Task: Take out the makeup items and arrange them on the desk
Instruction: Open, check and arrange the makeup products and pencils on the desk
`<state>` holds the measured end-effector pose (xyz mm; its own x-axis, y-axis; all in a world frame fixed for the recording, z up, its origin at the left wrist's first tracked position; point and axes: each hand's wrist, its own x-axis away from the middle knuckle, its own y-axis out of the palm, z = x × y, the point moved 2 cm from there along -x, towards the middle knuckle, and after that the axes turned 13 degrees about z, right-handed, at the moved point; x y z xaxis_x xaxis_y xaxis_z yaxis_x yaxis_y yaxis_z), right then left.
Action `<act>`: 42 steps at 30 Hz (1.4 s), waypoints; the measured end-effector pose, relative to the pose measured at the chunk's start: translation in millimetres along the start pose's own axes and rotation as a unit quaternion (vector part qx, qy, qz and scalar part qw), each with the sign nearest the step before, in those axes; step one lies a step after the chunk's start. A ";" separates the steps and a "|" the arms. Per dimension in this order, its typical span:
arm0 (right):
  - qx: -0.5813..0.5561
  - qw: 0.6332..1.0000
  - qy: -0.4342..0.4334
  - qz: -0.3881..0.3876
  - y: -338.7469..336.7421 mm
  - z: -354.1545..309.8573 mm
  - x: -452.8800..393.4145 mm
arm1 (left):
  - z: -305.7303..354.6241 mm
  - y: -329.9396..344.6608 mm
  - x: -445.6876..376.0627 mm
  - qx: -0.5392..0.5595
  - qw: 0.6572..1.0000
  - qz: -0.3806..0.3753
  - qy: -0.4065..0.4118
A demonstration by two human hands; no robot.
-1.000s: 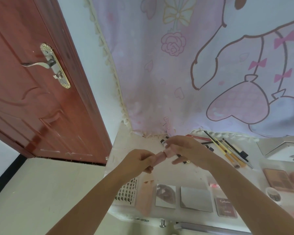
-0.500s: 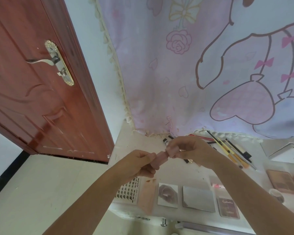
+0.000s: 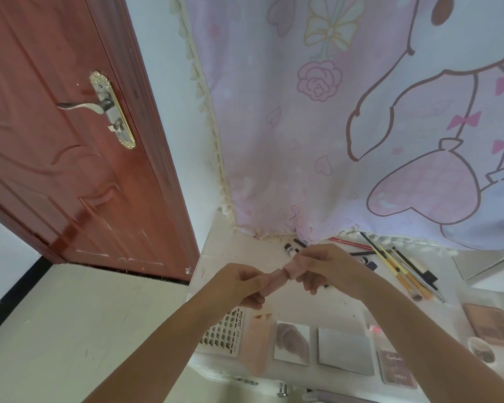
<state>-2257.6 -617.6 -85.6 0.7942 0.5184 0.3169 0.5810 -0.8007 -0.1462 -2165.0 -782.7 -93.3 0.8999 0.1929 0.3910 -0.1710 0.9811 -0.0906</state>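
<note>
Above the white desk (image 3: pixel 341 298) I hold a small pink tube (image 3: pixel 275 279) between both hands. My left hand (image 3: pixel 240 283) grips its lower end and my right hand (image 3: pixel 325 267) pinches its upper end. On the desk near the front edge lie a lash tray (image 3: pixel 226 331), a pink card (image 3: pixel 258 341), two mirrored compacts (image 3: pixel 292 343) (image 3: pixel 344 350) and a dark pink palette (image 3: pixel 396 367). Brushes and pencils (image 3: pixel 399 269) lie at the back.
A red-brown door (image 3: pixel 58 141) with a metal handle stands to the left. A pink cartoon curtain (image 3: pixel 346 112) hangs behind the desk. A brown palette (image 3: pixel 489 324) and a small round pot (image 3: pixel 482 349) sit at the right, near a white mirror frame (image 3: pixel 495 274).
Both hands with the pink tube have stayed in about the same spot above the desk. The view has shifted slightly; nothing on the desk has moved.
</note>
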 end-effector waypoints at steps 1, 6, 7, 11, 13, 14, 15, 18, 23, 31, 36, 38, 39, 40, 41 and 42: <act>-0.012 1.000 -0.002 -0.006 1.2 1.7 -0.9 | -1.4 -1.5 0.5 0.000 1.000 -0.005 -0.001; -0.077 0.997 0.004 -0.028 13.0 4.4 -6.9 | -9.6 -12.4 3.0 0.062 0.997 -0.015 -0.046; -0.071 0.997 0.008 -0.037 17.3 4.5 -9.1 | -12.2 -15.7 3.2 0.059 0.997 -0.013 -0.049; -0.075 0.995 0.038 -0.043 37.8 10.6 -19.1 | -27.2 -31.7 5.5 0.061 0.995 -0.014 -0.072; -0.083 0.994 0.055 -0.049 48.0 16.7 -23.1 | -35.0 -39.9 5.8 0.060 0.994 -0.026 -0.084; -0.084 0.993 0.063 -0.052 52.8 20.4 -23.8 | -39.3 -43.7 5.7 0.052 0.994 -0.036 -0.088; -0.080 0.993 0.070 -0.055 56.7 23.8 -23.9 | -43.2 -46.6 5.7 0.045 0.994 -0.047 -0.091; -0.072 0.992 0.086 -0.050 66.7 33.9 -24.5 | -53.0 -54.0 1.8 0.034 0.990 -0.078 -0.115; -0.067 0.992 0.104 -0.012 69.7 46.9 -21.5 | -62.8 -55.6 -11.9 0.013 0.985 -0.112 -0.133; 0.024 0.995 0.097 0.027 51.4 54.3 -31.0 | -62.9 -25.7 -38.8 -0.134 0.980 -0.140 -0.051; 0.010 0.995 0.095 0.031 34.8 55.2 -50.0 | -56.8 -15.2 -60.6 -0.193 0.978 -0.074 -0.017; 0.002 0.996 0.089 0.019 32.7 54.6 -59.9 | -56.2 -15.8 -67.9 -0.171 0.982 -0.065 -0.042; -0.009 0.996 0.084 0.011 33.0 53.5 -65.6 | -57.5 -18.1 -72.0 -0.154 0.985 -0.060 -0.055; -0.021 0.996 0.081 0.012 33.7 53.6 -70.7 | -58.0 -20.9 -75.1 -0.139 0.987 -0.052 -0.066; -0.029 0.996 0.081 0.021 34.9 53.8 -77.0 | -58.5 -24.9 -79.6 -0.124 0.989 -0.036 -0.074; -0.014 0.996 0.076 0.044 35.8 55.0 -83.7 | -58.7 -29.1 -85.4 -0.110 0.991 -0.016 -0.078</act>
<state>-2293.5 -673.2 -168.9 0.8047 0.3957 0.4426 0.5031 -0.8503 -0.1545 -2213.4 -828.6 -177.8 0.8277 0.1790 0.5318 -0.0370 0.9631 -0.2665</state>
